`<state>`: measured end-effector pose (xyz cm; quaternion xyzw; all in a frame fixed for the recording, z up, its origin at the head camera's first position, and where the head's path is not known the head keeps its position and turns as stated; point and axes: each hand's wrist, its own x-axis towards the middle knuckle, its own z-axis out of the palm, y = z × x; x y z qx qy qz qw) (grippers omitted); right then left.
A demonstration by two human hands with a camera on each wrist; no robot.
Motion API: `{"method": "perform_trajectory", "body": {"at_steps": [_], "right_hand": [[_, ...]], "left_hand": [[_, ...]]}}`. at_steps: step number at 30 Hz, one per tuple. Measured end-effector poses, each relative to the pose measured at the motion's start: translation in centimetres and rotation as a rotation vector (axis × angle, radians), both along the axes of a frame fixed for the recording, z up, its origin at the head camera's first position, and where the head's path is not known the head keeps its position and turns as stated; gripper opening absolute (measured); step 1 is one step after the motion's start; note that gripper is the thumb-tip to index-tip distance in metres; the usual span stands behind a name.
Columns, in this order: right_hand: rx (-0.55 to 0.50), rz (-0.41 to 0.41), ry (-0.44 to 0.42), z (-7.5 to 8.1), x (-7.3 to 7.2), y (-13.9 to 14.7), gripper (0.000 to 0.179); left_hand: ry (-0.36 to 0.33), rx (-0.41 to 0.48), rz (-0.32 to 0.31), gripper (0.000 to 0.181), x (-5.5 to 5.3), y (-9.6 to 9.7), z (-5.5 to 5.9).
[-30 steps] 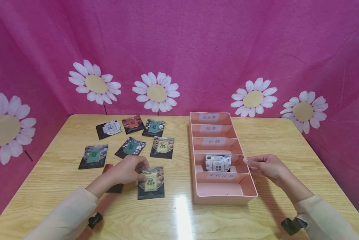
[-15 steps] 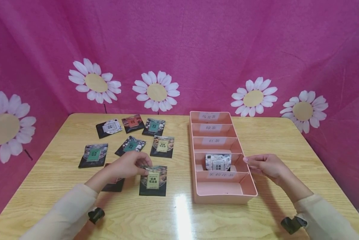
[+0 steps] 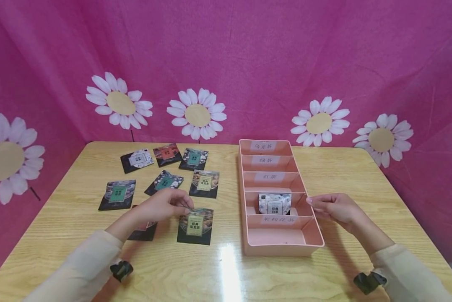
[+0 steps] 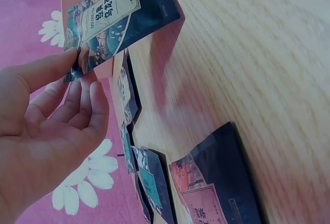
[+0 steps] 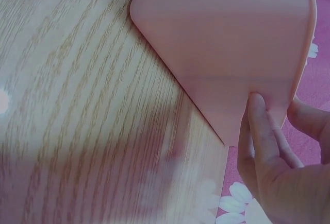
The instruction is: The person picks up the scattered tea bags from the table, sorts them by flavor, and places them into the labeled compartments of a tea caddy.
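My left hand (image 3: pixel 164 206) pinches a tea bag sachet (image 3: pixel 195 226) with a yellow label by its upper left corner. In the left wrist view the sachet (image 4: pixel 121 20) hangs tilted above the table, thumb on its printed face. My right hand (image 3: pixel 337 212) grips the right wall of a pink divided box (image 3: pixel 283 251), with the thumb at the rim and the fingers (image 5: pixel 263 126) against the outer side. Handwritten paper labels mark the box's compartments. One white sachet (image 3: pixel 274 204) stands in the second compartment from the front.
Several more sachets lie left of the box, including a green-labelled one (image 3: pixel 117 195), a red-labelled one (image 3: pixel 167 154) and another yellow-labelled one (image 3: pixel 204 183). A further red one (image 3: pixel 144 233) is partly covered by my left forearm. A pink flowered curtain (image 3: pixel 233 71) hangs behind the table.
My left hand has lifted the yellow-labelled sachet and shifted it slightly to the right and away from me. My right hand has stayed on the box.
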<state>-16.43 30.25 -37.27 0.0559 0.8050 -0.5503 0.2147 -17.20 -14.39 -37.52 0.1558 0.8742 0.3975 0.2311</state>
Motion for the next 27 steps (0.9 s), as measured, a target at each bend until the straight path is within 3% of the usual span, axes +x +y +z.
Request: {"method": "perform_trajectory", "body": {"at_steps": [11, 19, 27], "right_hand": [[0.013, 0.009, -0.023, 0.0, 0.1, 0.0, 0.055], [0.016, 0.01, -0.004, 0.0, 0.0, 0.0, 0.055], [0.018, 0.011, -0.014, 0.0, 0.0, 0.1, 0.055]], "left_hand": [[0.032, 0.056, -0.028, 0.012, 0.0, 0.4, 0.7], [0.057, 0.066, -0.023, 0.012, -0.6, 1.0, 1.9], [0.077, 0.101, -0.024, 0.012, -1.1, 1.5, 2.4]]}}
